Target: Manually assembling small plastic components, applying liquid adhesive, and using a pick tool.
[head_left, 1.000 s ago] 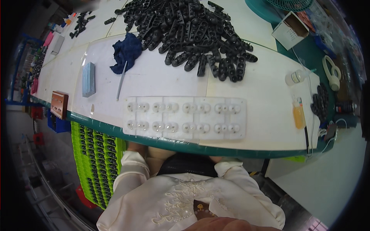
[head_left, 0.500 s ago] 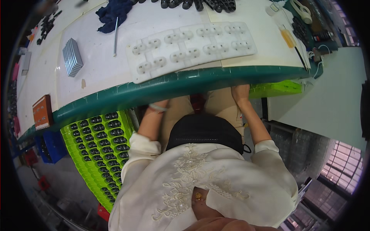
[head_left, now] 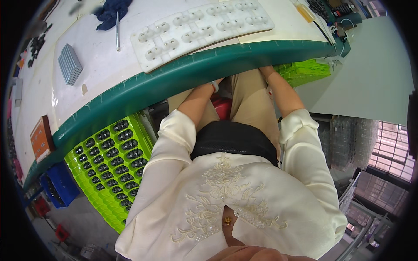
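Observation:
Both arms reach forward beneath the green padded edge (head_left: 183, 80) of the white worktable. Only the back of my left hand (head_left: 220, 81) shows, just past a pale bracelet (head_left: 214, 86); the edge covers its fingers. My right hand (head_left: 266, 71) goes under the same edge above my right thigh, beside a stack of lime-green trays (head_left: 303, 72). Whether either hand holds anything is hidden. On the tabletop above them lies a white plastic fixture plate (head_left: 202, 32) with rows of rounded recesses.
A lime-green tray (head_left: 77, 164) of shiny black parts stands low at my left, a blue bin (head_left: 61, 185) beyond it. On the table are a bundle of metal rods (head_left: 69, 64), a metal rod (head_left: 117, 31), a dark blue cloth (head_left: 112, 13) and a brown block (head_left: 41, 138).
My left hand has moved right and farther under the table edge. The right hand has slid deeper beneath it too. The whole view has shifted, with the tabletop now higher in the picture.

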`<state>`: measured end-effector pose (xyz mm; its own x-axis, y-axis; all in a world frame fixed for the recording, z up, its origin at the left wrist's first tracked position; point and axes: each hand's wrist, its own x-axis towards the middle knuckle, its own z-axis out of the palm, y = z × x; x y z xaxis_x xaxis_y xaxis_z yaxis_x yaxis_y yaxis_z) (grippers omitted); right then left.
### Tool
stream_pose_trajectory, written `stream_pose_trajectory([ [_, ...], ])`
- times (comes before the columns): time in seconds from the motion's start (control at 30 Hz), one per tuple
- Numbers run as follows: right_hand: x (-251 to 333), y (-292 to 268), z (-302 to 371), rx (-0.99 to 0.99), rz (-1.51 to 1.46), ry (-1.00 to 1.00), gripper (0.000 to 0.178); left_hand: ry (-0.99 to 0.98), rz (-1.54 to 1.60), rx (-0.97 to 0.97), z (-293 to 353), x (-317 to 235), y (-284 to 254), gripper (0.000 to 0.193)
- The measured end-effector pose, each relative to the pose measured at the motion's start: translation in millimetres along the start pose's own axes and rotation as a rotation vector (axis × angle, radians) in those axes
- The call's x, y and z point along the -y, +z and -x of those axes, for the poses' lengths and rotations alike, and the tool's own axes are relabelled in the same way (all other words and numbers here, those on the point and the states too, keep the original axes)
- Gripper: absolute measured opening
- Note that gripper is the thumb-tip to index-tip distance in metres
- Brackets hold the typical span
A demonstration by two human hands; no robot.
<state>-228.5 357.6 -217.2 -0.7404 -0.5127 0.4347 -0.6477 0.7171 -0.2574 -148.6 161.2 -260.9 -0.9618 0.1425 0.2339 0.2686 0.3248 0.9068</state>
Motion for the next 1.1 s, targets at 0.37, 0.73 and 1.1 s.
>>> stream_pose_trajectory([
  [0.37, -103, 62, 129, 0.350, -0.121, 0.211, 0.049, 0.095, -0.138, -0.031, 24, -49, -69, 0.037],
  [0.73, -91, 72, 196, 0.372, -0.175, 0.210, 0.046, -0.189, -0.404, 0.052, 77, -93, -132, 0.032],
  [1.1, -7, -114, 139, 0.384, -0.893, 1.225, 0.040, -0.482, -0.378, -0.005, 122, -172, -124, 0.030],
])
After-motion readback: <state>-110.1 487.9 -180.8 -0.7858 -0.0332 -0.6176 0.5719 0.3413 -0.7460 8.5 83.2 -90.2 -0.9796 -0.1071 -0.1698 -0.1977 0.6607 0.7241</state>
